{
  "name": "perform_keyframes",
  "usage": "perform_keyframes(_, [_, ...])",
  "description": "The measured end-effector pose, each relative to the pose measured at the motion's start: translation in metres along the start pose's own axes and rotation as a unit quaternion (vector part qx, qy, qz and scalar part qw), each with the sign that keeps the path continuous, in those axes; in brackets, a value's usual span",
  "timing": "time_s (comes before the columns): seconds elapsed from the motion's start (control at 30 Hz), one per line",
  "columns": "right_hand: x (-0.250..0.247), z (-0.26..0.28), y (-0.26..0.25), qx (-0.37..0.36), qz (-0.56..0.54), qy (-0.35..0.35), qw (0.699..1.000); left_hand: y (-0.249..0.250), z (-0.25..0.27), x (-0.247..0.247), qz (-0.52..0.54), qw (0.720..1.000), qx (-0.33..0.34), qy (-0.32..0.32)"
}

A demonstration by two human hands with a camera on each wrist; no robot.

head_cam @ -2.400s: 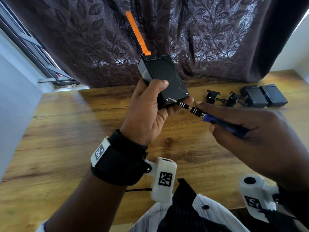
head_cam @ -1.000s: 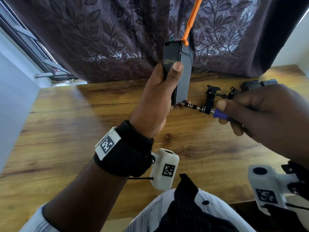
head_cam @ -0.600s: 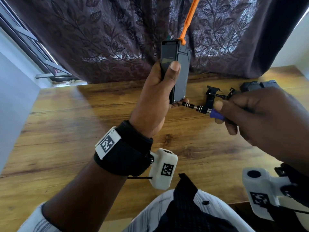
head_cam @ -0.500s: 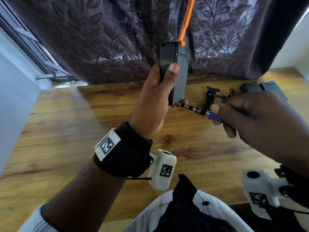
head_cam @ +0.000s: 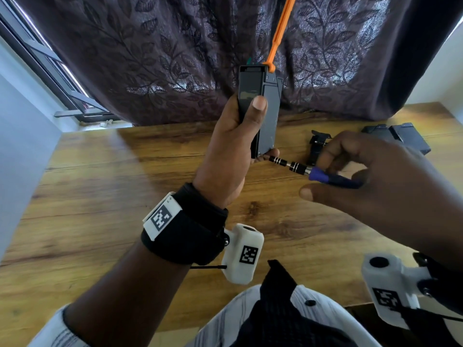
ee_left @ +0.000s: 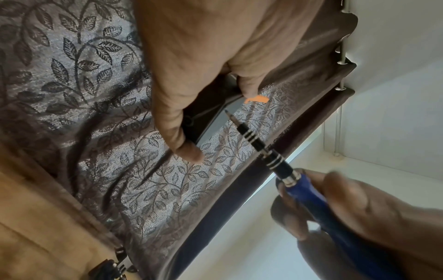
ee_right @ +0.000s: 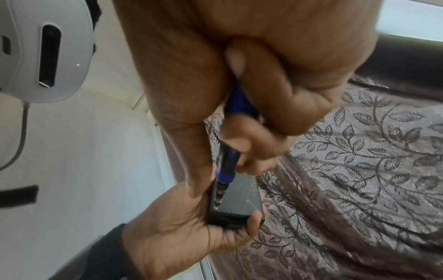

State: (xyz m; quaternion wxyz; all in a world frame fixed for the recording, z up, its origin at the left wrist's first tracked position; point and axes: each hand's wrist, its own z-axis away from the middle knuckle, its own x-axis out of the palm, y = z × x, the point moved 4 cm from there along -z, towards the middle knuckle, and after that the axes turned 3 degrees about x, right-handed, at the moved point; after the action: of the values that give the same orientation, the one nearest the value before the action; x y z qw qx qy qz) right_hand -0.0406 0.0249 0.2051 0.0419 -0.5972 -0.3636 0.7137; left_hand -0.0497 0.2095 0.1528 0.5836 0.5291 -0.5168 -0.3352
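Observation:
My left hand [head_cam: 234,146] grips a black box-shaped device [head_cam: 269,106] upright above the wooden table [head_cam: 100,196]; an orange strap [head_cam: 279,33] rises from its top. My right hand [head_cam: 363,176] holds a blue-handled precision screwdriver [head_cam: 330,180], and its black-and-silver shaft [head_cam: 288,164] points left at the device's lower right corner. In the right wrist view the screwdriver [ee_right: 227,166] has its tip on the device's [ee_right: 239,200] flat face near a corner. In the left wrist view the screwdriver [ee_left: 261,149] angles up toward the device's edge [ee_left: 210,123] under my fingers.
Small black clamp-like parts [head_cam: 317,144] and two black battery-like blocks [head_cam: 400,139] lie on the table at the far right. A dark leaf-patterned curtain [head_cam: 175,58] hangs behind the table, and a window frame [head_cam: 50,71] is at the left.
The device went from tilted to upright in my left hand. Over the last second the screwdriver stayed at its lower corner, while my right-hand fingers shifted on the handle.

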Motion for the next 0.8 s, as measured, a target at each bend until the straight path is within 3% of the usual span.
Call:
perform_keyframes(0.1, [-0.0017,0.0011,0.0003,0.005,0.014,0.017,1.000,-0.0026,0.0005,-0.0005,0.005,1.000,-0.008,0.003])
perform_keyframes(0.27, [0.0018,0.0000,0.0031,0.022,-0.071,-0.022,0.997,-0.0023,0.0001,-0.0009,0.004,1.000,-0.003,0.001])
perform_keyframes(0.47, [0.0004,0.0012,-0.0011,0.014,0.018,0.024,0.999,-0.0048,-0.0002,-0.0017,0.010,1.000,-0.011,0.003])
perform_keyframes(0.67, [0.0038,-0.0025,0.0015,0.001,-0.043,0.005,0.999,-0.0048,-0.0027,-0.0035,0.010,1.000,-0.007,-0.001])
perform_keyframes(0.8, [0.0042,-0.0048,-0.0004,-0.007,0.008,0.010,1.000,-0.0057,-0.0034,-0.0061,0.011,1.000,-0.009,0.010])
